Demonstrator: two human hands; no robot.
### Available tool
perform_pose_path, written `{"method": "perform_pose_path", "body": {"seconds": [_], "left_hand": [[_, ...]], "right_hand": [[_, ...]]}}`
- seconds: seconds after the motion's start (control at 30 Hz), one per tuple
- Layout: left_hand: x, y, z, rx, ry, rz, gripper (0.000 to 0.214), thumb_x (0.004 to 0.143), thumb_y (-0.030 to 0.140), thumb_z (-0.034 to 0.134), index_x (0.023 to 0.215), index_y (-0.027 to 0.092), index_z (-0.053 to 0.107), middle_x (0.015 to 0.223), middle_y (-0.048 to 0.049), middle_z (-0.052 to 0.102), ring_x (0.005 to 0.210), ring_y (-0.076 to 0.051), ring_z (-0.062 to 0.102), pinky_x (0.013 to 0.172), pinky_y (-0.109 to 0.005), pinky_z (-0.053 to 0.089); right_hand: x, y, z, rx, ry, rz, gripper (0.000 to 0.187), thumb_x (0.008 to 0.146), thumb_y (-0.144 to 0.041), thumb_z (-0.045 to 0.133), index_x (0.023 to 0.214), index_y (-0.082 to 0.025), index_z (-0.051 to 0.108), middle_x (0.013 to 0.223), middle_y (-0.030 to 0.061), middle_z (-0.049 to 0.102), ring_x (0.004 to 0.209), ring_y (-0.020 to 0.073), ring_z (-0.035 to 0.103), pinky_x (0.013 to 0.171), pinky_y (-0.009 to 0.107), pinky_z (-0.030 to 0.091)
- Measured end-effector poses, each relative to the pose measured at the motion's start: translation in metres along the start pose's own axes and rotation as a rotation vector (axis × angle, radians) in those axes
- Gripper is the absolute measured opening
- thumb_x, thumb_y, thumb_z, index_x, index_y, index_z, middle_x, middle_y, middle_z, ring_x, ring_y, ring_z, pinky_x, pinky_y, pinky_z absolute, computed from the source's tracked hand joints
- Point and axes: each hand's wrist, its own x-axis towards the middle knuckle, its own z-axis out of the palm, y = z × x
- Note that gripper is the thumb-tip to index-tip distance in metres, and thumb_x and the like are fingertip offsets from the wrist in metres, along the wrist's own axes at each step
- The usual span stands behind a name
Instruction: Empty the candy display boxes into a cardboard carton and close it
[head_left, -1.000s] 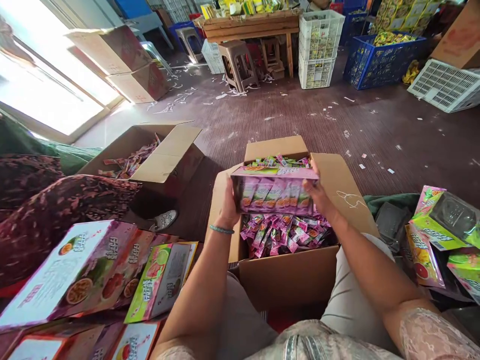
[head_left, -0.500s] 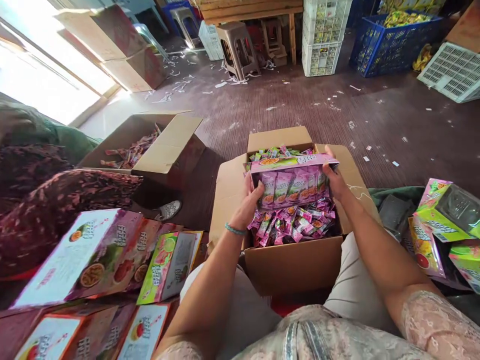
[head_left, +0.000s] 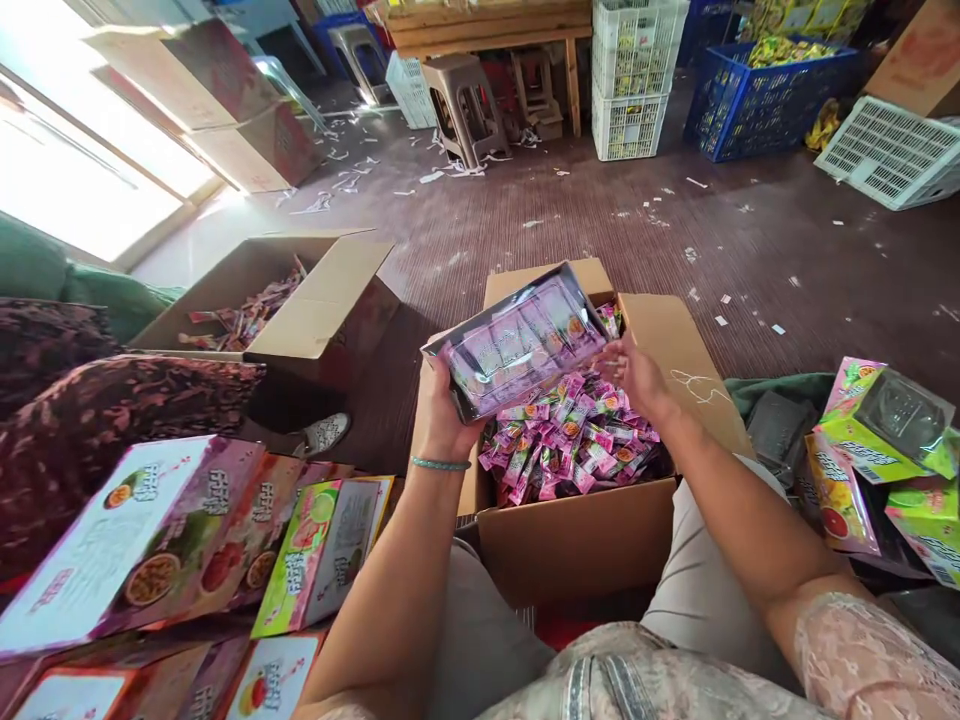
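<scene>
Holding a tilted sachet pack [head_left: 517,345]: left hand [head_left: 445,415] (right hand [head_left: 639,378] loosely open, just beside it)

A sachet-filled pack [head_left: 517,345] is hiding most fingers of the left hand [head_left: 444,412]; the top edge is cropping the far bench [head_left: 487,28].
</scene>
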Motion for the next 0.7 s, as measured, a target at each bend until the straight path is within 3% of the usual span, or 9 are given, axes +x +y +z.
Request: {"method": "perform_pose_path", "body": {"seconds": [0.07, 0.13, 0.27, 0.43, 0.57, 0.7], "left_hand": [[0.0, -0.009, 0.002, 0.055, 0.084, -0.081, 0.069, 0.103, 0.08, 0.051, 0.145, 0.029, 0.071, 0.133, -0.0135, 0.079, 0.136, -0.041, 0.068, 0.115, -0.064, 0.057], [0.0, -0.019, 0.004, 0.106, 0.129, -0.174, 0.072, 0.101, 0.083, 0.05, 0.143, 0.03, 0.071, 0.134, -0.0143, 0.078, 0.134, -0.044, 0.068, 0.113, -0.071, 0.055], [0.003, -0.034, 0.001, 0.11, 0.095, -0.25, 0.073, 0.1, 0.085, 0.051, 0.146, 0.031, 0.069, 0.141, -0.0144, 0.075, 0.132, -0.043, 0.068, 0.111, -0.075, 0.054], [0.007, -0.034, -0.008, 0.092, 0.089, -0.223, 0.078, 0.099, 0.088, 0.046, 0.152, 0.034, 0.065, 0.141, -0.015, 0.074, 0.131, -0.041, 0.069, 0.11, -0.069, 0.058], [0.004, -0.037, -0.008, 0.125, 0.076, -0.188, 0.073, 0.102, 0.082, 0.05, 0.153, 0.032, 0.065, 0.142, -0.0145, 0.075, 0.128, -0.039, 0.072, 0.109, -0.064, 0.061], [0.0, -0.043, -0.001, 0.174, 0.093, -0.17, 0.063, 0.106, 0.071, 0.056, 0.152, 0.029, 0.066, 0.136, -0.0143, 0.078, 0.125, -0.038, 0.074, 0.106, -0.058, 0.064]], "right_hand": [[-0.005, 0.008, 0.007, 0.014, -0.086, 0.085, 0.067, 0.076, -0.088, 0.083, 0.086, -0.024, 0.067, 0.09, 0.0083, 0.077, 0.094, 0.0291, 0.075, 0.078, 0.038, 0.059], [-0.009, 0.014, 0.015, 0.089, -0.167, 0.077, 0.065, 0.066, -0.079, 0.095, 0.084, -0.024, 0.065, 0.086, 0.0042, 0.075, 0.091, 0.027, 0.075, 0.082, 0.038, 0.059], [-0.01, 0.02, 0.026, 0.224, -0.076, 0.035, 0.07, 0.05, -0.065, 0.106, 0.086, -0.026, 0.06, 0.081, -0.0029, 0.071, 0.08, 0.0198, 0.069, 0.079, 0.034, 0.059], [-0.007, 0.03, 0.036, 0.125, 0.144, 0.057, 0.066, 0.058, -0.065, 0.103, 0.08, -0.025, 0.055, 0.072, -0.0044, 0.065, 0.068, 0.0161, 0.063, 0.069, 0.031, 0.054], [-0.006, 0.033, 0.041, 0.208, -0.037, 0.017, 0.063, 0.059, -0.067, 0.102, 0.085, -0.024, 0.065, 0.086, 0.0012, 0.075, 0.087, 0.0215, 0.07, 0.083, 0.035, 0.058], [-0.003, 0.03, 0.04, 0.256, -0.029, 0.078, 0.059, 0.067, -0.068, 0.099, 0.086, -0.024, 0.065, 0.087, 0.004, 0.076, 0.098, 0.0255, 0.073, 0.083, 0.037, 0.06]]}}
